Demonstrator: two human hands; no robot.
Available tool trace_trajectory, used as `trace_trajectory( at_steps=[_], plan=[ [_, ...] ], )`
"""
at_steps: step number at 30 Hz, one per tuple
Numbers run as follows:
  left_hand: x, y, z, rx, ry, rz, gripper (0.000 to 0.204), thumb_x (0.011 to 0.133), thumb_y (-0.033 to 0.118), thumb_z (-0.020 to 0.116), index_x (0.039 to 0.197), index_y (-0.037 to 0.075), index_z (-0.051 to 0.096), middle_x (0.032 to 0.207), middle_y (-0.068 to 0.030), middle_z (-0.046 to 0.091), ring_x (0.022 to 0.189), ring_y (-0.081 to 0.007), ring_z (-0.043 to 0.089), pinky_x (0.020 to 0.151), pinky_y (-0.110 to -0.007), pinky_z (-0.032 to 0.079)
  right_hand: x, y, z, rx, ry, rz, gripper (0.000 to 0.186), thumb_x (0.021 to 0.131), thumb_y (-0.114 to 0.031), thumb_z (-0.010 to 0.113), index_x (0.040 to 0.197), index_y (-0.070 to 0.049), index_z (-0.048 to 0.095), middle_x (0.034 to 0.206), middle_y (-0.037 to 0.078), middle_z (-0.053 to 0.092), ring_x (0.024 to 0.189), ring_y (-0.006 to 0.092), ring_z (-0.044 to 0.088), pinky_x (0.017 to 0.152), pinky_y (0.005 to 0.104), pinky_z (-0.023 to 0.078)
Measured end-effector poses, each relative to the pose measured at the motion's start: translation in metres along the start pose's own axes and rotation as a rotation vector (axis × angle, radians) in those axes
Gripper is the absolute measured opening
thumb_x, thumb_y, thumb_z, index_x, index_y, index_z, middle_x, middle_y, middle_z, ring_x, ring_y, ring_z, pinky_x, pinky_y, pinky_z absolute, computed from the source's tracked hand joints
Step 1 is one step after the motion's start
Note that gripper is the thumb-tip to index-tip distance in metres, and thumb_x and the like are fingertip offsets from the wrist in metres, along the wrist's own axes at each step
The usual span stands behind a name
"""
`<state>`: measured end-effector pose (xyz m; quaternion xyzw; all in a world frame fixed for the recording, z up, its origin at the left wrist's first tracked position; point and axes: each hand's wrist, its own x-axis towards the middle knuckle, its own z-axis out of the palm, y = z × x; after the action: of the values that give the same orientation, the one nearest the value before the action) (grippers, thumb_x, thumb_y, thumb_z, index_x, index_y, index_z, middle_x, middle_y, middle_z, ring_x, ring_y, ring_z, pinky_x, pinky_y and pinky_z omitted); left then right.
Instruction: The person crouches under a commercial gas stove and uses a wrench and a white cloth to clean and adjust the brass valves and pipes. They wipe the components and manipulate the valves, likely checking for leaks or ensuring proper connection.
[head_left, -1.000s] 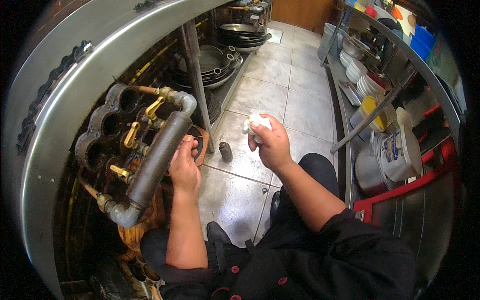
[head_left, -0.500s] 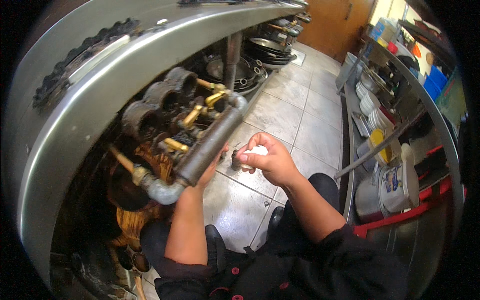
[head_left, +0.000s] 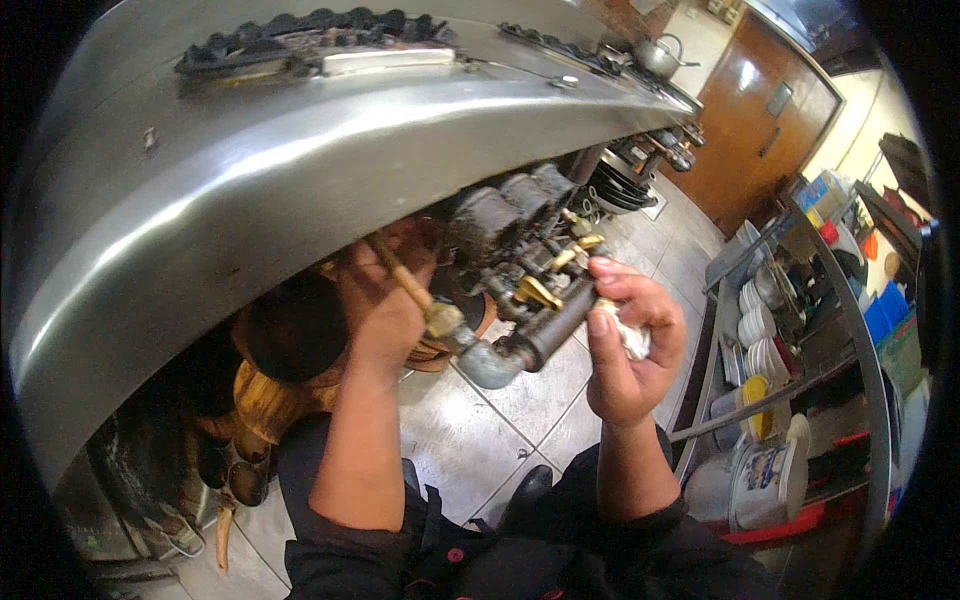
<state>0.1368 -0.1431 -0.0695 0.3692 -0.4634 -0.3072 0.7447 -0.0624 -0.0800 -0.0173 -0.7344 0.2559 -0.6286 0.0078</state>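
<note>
A dark gas pipe [head_left: 560, 325] runs under the front of a steel stove, with brass valves [head_left: 540, 292] along it and a grey elbow [head_left: 492, 362] at its near end. From the elbow a thinner brass-coloured pipe [head_left: 402, 275] goes up under the stove. My left hand [head_left: 385, 300] is raised beside this thin pipe; its fingers are shaded and blurred, so their grip is unclear. My right hand [head_left: 640, 345] is closed on a crumpled white wad [head_left: 628, 335], cloth or paper, beside the dark pipe. Its fingertips are close to the pipe's far end.
The stove's curved steel front [head_left: 330, 150] hangs over my hands. Below left are dark pans [head_left: 295, 325], a wooden board [head_left: 262, 400] and ladles [head_left: 248, 480]. A metal shelf rack [head_left: 850, 300] with bowls and a pot [head_left: 765, 485] stands on the right. Tiled floor [head_left: 450, 420] lies below.
My left hand has moved from behind the dark pipe to beside the thin brass pipe. My right hand, with the white wad, has come up beside the dark pipe. The view has shifted.
</note>
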Motion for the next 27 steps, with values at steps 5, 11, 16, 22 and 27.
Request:
trace_trajectory(
  at_steps=[5,11,16,22,27],
  plan=[
    [-0.006,0.038,0.010,-0.198,-0.124,-0.080,0.027,0.081,0.007,0.066,0.106,0.002,0.058,0.101,-0.0096,0.062,0.091,-0.0181,0.060,0.081,-0.032,0.048,-0.006,0.003,0.003,0.042,0.014,0.033,0.021,0.078,0.006,0.061,0.087,-0.004,0.045,0.096,0.016,0.058,0.100,0.0304,0.059,0.094,0.0452,0.043],
    [-0.003,0.027,0.014,-0.270,-0.208,-0.073,0.032,0.083,0.001,0.058,0.115,0.000,0.055,0.114,-0.0091,0.056,0.105,-0.0181,0.055,0.089,-0.031,0.045,-0.007,0.000,0.006,0.043,0.017,0.045,0.019,0.079,0.005,0.059,0.086,-0.005,0.044,0.095,0.016,0.058,0.100,0.0298,0.058,0.095,0.0456,0.041],
    [-0.001,0.011,0.019,-0.051,-0.167,0.172,0.032,0.087,0.004,0.056,0.118,0.001,0.054,0.117,-0.0110,0.057,0.106,-0.0215,0.056,0.091,-0.033,0.044,-0.007,0.000,0.009,0.068,0.032,0.052,0.019,0.079,0.006,0.058,0.086,-0.004,0.044,0.094,0.016,0.057,0.100,0.0294,0.057,0.095,0.0457,0.040],
    [0.000,0.022,0.024,-0.548,-0.043,-0.274,0.025,0.090,0.020,0.059,0.109,0.003,0.057,0.099,-0.0115,0.065,0.091,-0.0245,0.063,0.082,-0.036,0.049,-0.009,0.000,0.007,0.050,0.021,0.063,0.018,0.079,0.005,0.057,0.085,-0.004,0.044,0.094,0.015,0.057,0.100,0.0287,0.057,0.095,0.0446,0.040],
    [0.010,0.009,0.007,-0.867,-0.032,-0.280,0.026,0.094,0.024,0.050,0.108,0.003,0.057,0.098,-0.0122,0.064,0.088,-0.0238,0.064,0.079,-0.036,0.051,-0.007,-0.002,0.010,0.071,0.031,0.069,0.017,0.079,0.005,0.057,0.086,-0.004,0.044,0.094,0.015,0.057,0.100,0.0285,0.056,0.096,0.0445,0.040]
  ],
)
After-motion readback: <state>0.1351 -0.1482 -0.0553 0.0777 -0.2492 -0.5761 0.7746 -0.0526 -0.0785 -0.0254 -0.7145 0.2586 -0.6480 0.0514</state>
